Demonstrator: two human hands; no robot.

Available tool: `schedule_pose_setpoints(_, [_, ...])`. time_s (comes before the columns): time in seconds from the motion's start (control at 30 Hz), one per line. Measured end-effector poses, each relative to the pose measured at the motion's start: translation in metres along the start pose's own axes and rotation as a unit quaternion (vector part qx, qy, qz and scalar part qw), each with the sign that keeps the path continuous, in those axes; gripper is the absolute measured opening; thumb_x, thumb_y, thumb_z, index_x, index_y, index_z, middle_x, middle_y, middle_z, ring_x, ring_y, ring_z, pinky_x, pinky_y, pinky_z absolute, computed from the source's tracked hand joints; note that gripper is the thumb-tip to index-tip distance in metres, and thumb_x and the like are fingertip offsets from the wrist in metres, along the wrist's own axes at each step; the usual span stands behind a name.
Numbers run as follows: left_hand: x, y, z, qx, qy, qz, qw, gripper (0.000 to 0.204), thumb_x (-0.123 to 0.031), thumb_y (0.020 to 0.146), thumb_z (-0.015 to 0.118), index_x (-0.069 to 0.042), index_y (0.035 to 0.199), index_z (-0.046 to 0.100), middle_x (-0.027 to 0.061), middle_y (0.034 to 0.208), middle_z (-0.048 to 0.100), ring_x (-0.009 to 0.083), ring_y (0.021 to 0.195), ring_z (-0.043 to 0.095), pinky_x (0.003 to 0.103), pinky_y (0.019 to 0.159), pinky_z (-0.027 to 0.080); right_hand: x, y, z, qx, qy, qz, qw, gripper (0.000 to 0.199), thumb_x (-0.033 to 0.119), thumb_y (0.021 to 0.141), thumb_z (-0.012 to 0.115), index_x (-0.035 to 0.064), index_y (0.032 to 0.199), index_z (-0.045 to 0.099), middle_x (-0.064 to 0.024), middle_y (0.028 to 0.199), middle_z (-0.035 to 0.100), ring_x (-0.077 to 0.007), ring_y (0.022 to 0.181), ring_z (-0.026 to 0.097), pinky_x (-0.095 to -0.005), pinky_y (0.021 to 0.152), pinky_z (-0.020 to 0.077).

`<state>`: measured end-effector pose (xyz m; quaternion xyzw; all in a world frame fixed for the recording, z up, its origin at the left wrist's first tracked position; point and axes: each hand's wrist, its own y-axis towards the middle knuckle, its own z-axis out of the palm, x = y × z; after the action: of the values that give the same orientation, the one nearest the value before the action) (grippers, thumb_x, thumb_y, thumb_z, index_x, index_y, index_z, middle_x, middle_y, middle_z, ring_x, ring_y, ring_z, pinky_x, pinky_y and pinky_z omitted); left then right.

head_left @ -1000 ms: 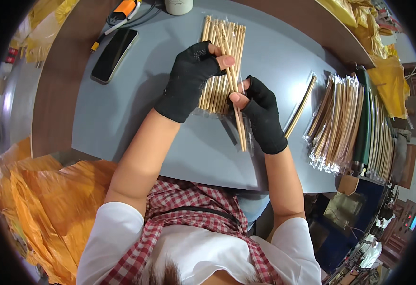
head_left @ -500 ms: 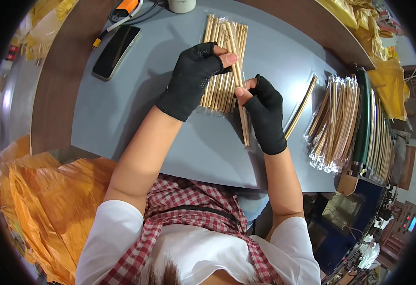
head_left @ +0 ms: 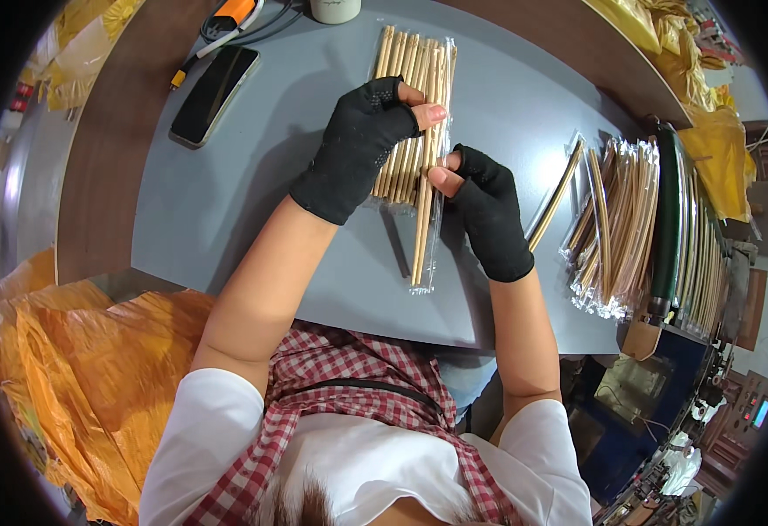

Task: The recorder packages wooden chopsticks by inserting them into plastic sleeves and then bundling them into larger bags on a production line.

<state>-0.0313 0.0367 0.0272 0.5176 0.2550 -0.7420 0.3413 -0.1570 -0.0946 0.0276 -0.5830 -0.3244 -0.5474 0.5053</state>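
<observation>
Both my hands wear black fingerless gloves. With thumb and fingers closed, my left hand [head_left: 362, 145] grips the upper part of a pair of wooden chopsticks [head_left: 422, 241] in a clear plastic sleeve. Lower down on the same pair, my right hand [head_left: 487, 210] pinches it from the right side. The sleeve's near end hangs toward me over the grey table. Under and beside the held pair lies a row of sleeved chopsticks [head_left: 394, 66], side by side and partly covered by my left hand.
A heap of sleeved chopsticks [head_left: 627, 219] lies at the right by a dark green roller [head_left: 667, 219]. One sleeved pair [head_left: 557, 193] rests left of the heap. Far left are a phone [head_left: 215, 95] and cables [head_left: 248, 35]; a white cup [head_left: 336, 9] stands at the back.
The held chopsticks have shifted left onto the row, and their near end has swung left. My right hand has moved slightly left. A sleeved pair now stands apart at the heap's left side.
</observation>
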Motion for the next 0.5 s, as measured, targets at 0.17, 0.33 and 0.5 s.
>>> schedule_pose_setpoints(0.17, [0.004,0.002,0.002,-0.012,-0.065,-0.018,0.998,0.018,-0.016,0.083,0.076,-0.003,0.092,0.068,0.0010,0.086,0.067,0.0101,0.081,0.061,0.024,0.078,0.048,-0.002,0.002,-0.003,0.037,0.062,-0.012,0.997,0.017,0.020,0.091,0.065,0.0035,0.094,0.064,0.0002,0.085,0.062,-0.0083,0.078,0.055,-0.0234,0.074,0.0437])
schedule_pose_setpoints(0.33, [0.008,0.002,-0.004,-0.011,-0.093,-0.021,0.995,0.020,-0.016,0.091,0.067,-0.001,0.103,0.063,0.0038,0.092,0.065,0.0127,0.086,0.063,0.027,0.081,0.052,0.008,0.001,0.002,0.074,0.135,0.067,0.986,0.028,0.027,0.089,0.066,0.0019,0.101,0.063,-0.0040,0.091,0.064,-0.0132,0.082,0.058,-0.0257,0.076,0.0468])
schedule_pose_setpoints(0.5, [0.009,0.004,0.000,0.009,-0.090,-0.019,0.996,0.031,-0.027,0.096,0.062,0.002,0.107,0.062,0.0067,0.097,0.067,0.0145,0.088,0.064,0.029,0.084,0.051,-0.002,0.003,-0.004,0.041,0.125,-0.009,0.991,0.015,0.015,0.089,0.067,0.0020,0.095,0.064,0.0008,0.083,0.061,-0.0071,0.073,0.053,-0.0221,0.068,0.0421])
